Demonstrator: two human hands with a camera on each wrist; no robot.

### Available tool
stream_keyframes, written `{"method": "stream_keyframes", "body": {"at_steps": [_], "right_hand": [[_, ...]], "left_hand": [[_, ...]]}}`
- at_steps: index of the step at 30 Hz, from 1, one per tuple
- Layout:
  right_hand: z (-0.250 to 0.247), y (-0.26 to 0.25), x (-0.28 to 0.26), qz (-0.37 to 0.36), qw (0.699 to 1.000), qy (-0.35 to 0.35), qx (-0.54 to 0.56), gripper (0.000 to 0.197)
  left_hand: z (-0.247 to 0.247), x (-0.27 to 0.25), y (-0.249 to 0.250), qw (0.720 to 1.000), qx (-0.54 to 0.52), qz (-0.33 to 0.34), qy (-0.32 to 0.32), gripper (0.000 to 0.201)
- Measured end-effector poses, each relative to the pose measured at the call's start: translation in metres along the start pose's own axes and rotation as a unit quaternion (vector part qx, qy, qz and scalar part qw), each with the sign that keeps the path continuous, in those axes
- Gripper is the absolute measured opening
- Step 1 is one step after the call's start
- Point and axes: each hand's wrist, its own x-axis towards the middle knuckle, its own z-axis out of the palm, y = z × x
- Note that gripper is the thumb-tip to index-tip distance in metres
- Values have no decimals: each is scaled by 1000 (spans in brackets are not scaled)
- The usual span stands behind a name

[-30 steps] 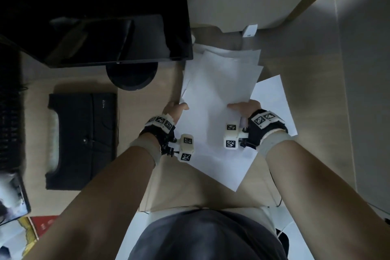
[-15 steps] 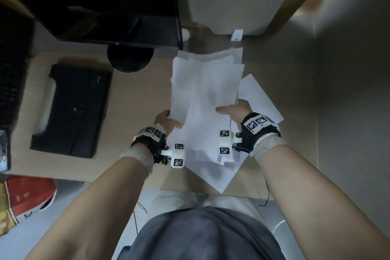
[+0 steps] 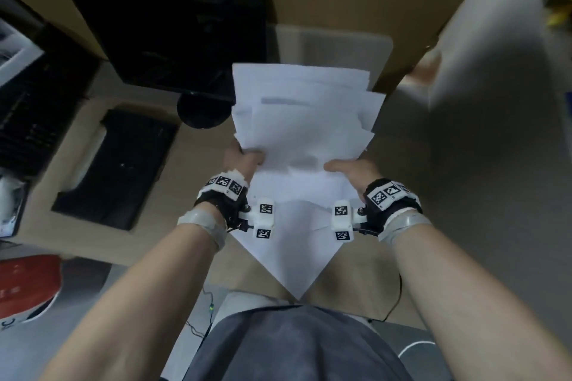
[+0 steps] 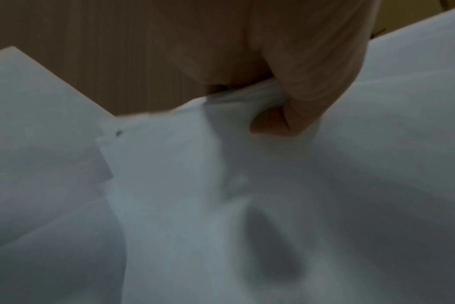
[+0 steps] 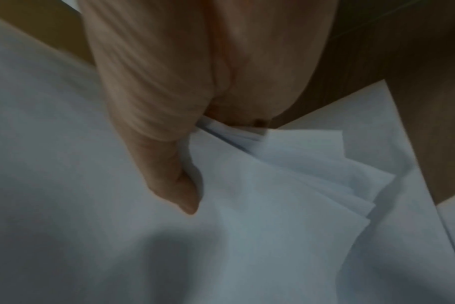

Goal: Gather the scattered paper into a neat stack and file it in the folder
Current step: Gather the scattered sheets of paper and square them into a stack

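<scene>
From the head view, a person standing at a wooden desk [image 3: 198, 161] holds a loose sheaf of white paper [image 3: 301, 120] between both hands, its sheets fanned and uneven at the far edges, its near end hanging to a single pointed corner over the desk edge. The left hand [image 3: 243, 161] grasps the sheaf's left edge, thumb on top; the right hand [image 3: 353, 168] grasps the right edge the same way. Both wrists carry black straps with white blocks printed in black-and-white square markers. To the left on the desk lies a flat black folder [image 3: 120, 167], closed and well apart from the paper; behind it stands a dark monitor [image 3: 173, 31] on a round black base, and a pale flat panel [image 3: 337, 49] leans at the back beyond the sheets. A red object [image 3: 28, 275] sits low at the left edge of the frame. From the left wrist, the thumb [image 4: 312, 86] presses down on bunched, creased sheets, pinching them against fingers hidden beneath, with wood grain showing beyond. From the right wrist, the thumb [image 5: 153, 131] clamps several layered sheets whose corners splay out in steps to the right, above the brown desk surface; the picture is soft and dim.
</scene>
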Motion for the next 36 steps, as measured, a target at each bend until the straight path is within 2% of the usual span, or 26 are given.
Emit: {"method": "stream_keyframes", "body": {"at_steps": [2, 5, 7, 11, 15, 19, 20, 22, 24, 25, 26, 28, 29, 31, 33, 36], "right_hand": [[-3, 11, 0, 10, 1000, 14, -13, 19], [-3, 18, 0, 17, 999, 34, -16, 29], [-4, 16, -1, 4, 1000, 25, -12, 21], [-9, 15, -7, -7, 1000, -23, -10, 16], [-17, 20, -6, 46, 992, -101, -66, 32], [-12, 15, -6, 13, 997, -47, -59, 34], [-10, 12, -7, 7, 998, -36, -51, 37], [-9, 12, -8, 9, 997, -18, -71, 53], [-10, 15, -8, 10, 995, -11, -103, 78], [-11, 15, -8, 3, 995, -9, -102, 80], [-13, 15, -9, -10, 994, -20, -103, 70], [-16, 15, -10, -43, 988, -56, -136, 45], [-16, 15, -12, -51, 985, -60, -156, 36], [-15, 16, -12, -37, 987, -16, -158, 37], [-14, 17, -10, -42, 994, 7, -97, 38], [-12, 13, -16, -58, 997, -14, -56, 11]], "left_hand": [[4, -5, -1, 1000, 10, 6, 10, 20], [4, -8, -1, 1000, 29, -8, 6, 17], [2, -6, -1, 999, 23, -21, 9, 14], [-3, -11, -7, 998, 53, -15, -6, 15], [-9, -19, -10, 996, 83, -4, -42, 15], [-9, -18, -17, 995, 85, 1, -51, 18], [-8, -20, -16, 993, 103, -2, -50, 20], [-10, -17, -22, 988, 143, -6, -64, 11], [-11, -13, -29, 979, 183, 8, -84, 26], [-11, -11, -32, 980, 177, -5, -88, 24], [-13, -14, -35, 982, 165, -7, -88, 16], [-14, -14, -41, 989, 124, -4, -83, 58], [-12, -16, -41, 991, 104, 11, -80, 53], [-11, -22, -38, 993, 99, 39, -55, 33], [-9, -22, -35, 994, 73, 59, -50, 24], [-7, -22, -36, 997, 31, 58, -37, 20]]}}
